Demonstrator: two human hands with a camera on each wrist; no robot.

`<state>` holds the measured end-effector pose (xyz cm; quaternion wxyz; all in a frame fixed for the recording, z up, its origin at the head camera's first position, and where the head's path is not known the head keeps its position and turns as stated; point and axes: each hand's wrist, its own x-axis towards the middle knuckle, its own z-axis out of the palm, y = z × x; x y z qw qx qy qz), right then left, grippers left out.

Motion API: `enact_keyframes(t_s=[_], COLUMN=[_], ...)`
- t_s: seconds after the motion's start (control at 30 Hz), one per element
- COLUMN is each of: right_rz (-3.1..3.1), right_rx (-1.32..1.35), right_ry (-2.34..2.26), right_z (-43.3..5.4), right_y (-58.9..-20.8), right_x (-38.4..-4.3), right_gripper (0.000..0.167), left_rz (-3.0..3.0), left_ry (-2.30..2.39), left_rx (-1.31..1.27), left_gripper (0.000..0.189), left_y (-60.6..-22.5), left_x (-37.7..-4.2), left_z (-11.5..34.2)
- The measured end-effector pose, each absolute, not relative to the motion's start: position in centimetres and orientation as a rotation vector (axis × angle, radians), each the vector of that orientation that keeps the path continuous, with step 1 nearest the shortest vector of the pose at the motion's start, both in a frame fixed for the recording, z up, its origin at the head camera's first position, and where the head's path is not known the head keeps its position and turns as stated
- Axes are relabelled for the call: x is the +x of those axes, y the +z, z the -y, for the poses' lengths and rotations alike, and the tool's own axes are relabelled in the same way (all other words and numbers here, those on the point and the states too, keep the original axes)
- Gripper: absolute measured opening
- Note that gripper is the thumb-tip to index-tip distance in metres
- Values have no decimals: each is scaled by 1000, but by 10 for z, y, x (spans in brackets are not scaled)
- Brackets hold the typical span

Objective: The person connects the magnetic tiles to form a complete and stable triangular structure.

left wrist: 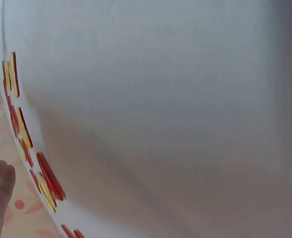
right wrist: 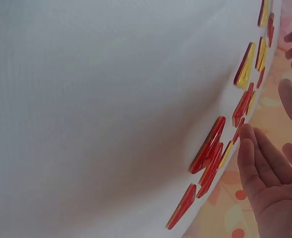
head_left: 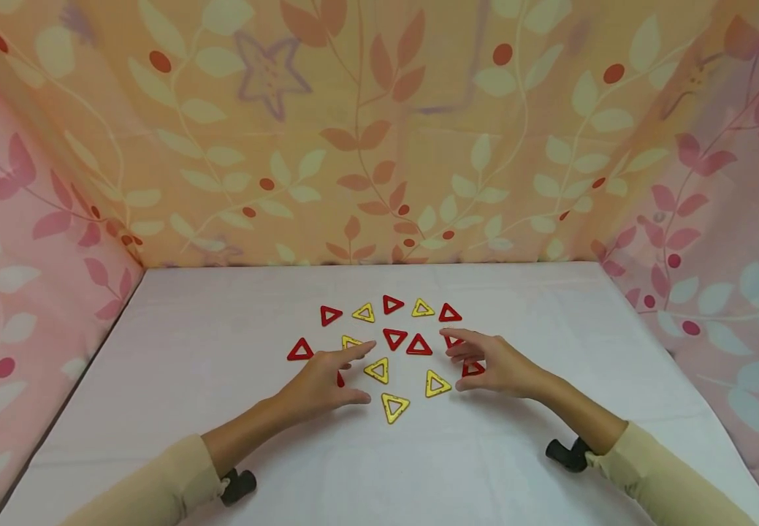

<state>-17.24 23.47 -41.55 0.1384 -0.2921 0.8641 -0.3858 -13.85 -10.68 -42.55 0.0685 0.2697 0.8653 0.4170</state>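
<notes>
Several flat, hollow triangle tiles, red and yellow, lie spread on the white table. In the head view my left hand [head_left: 320, 381] hovers over the left side of the group, fingers and thumb apart, partly hiding a red triangle [head_left: 340, 379] and a yellow triangle [head_left: 351, 339]. My right hand [head_left: 500, 367] is held over the right side, partly covering a red triangle [head_left: 473, 375]. Between the hands lie a yellow triangle [head_left: 395, 398] at the front and another yellow triangle [head_left: 428, 384] near the right thumb. Neither hand holds anything.
The white tabletop [head_left: 188, 351] reaches back to a floral curtain [head_left: 353, 146], with pink patterned cloth [head_left: 24, 241] at the sides. A row of red and yellow triangles, including a red triangle [head_left: 393, 296], lies farther back. Dark wrist devices [head_left: 239, 487] sit at both cuffs.
</notes>
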Motion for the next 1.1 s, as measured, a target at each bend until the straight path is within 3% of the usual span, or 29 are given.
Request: enact_keyframes(t_s=[0.3, 1.1], right_rz=[-2452, -2505], right_rx=[-828, -923], right_ry=[-1075, -948], right_z=[-227, -215], right_y=[-421, -432], right_x=[-170, -168], right_gripper=[77, 65], left_rz=[-2487, -2532], left_ry=[1226, 1078], left_rx=[953, 775], left_gripper=[68, 64], left_y=[-432, -443], left_x=[-136, -124], left_z=[92, 67])
